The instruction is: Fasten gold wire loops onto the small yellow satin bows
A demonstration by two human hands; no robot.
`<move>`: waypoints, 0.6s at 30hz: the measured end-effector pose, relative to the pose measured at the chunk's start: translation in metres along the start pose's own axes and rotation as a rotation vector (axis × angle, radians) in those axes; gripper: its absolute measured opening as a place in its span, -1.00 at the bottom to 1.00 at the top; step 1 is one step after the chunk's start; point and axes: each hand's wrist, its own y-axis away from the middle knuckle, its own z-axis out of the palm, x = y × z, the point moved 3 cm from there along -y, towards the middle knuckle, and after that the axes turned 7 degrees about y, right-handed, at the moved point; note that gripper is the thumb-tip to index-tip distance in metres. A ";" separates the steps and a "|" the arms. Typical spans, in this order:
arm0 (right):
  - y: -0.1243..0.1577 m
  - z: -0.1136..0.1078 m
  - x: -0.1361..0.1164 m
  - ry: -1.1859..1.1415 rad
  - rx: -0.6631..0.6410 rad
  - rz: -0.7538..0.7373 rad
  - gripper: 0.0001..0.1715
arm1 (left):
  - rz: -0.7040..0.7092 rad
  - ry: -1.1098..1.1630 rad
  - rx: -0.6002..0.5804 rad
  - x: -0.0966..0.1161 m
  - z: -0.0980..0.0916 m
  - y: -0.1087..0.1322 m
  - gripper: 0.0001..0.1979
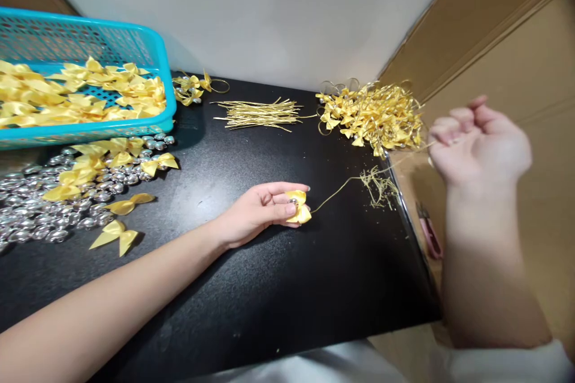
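Note:
Near the middle of the black table, my left hand (263, 209) pinches a yellow ribbon bow (300, 213) with a silver bead at its centre. A thin gold cord (338, 192) runs from the bow to the right. Raised past the table's right edge, my right hand (478, 140) has its fingers curled around the cord, which is stretched between the two hands. Beneath the cord lies a small heap of gold clippings (378, 185). A bundle of cut gold cords (260, 114) lies beyond my left hand.
A blue basket (164, 72) of yellow bows stands back left, beside many silver beads (49, 203) and loose bows (115, 236). Finished-looking bows with cord loops (372, 114) are piled back right. Pink-handled snips (430, 233) lie beyond the table edge; cardboard (507, 60) borders the right.

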 end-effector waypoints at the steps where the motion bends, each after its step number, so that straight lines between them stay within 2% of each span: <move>1: -0.011 0.006 -0.008 0.023 0.003 -0.046 -0.33 | -0.004 -0.012 -0.004 0.000 0.000 0.000 -0.60; 5: -0.050 0.032 -0.024 0.097 0.017 -0.144 -0.34 | -0.001 -0.044 -0.079 0.000 0.001 0.002 -0.70; 9: -0.074 0.051 -0.021 0.136 0.084 -0.148 -0.44 | 0.042 -0.055 -0.156 0.001 0.002 0.003 -0.79; 14: -0.095 0.056 -0.016 0.253 0.201 -0.147 -0.57 | -0.011 -0.065 -0.221 -0.002 0.002 0.007 -0.79; 18: -0.106 0.058 -0.010 0.386 0.211 -0.103 -0.60 | -0.078 -0.128 -0.338 -0.004 0.005 0.011 -0.87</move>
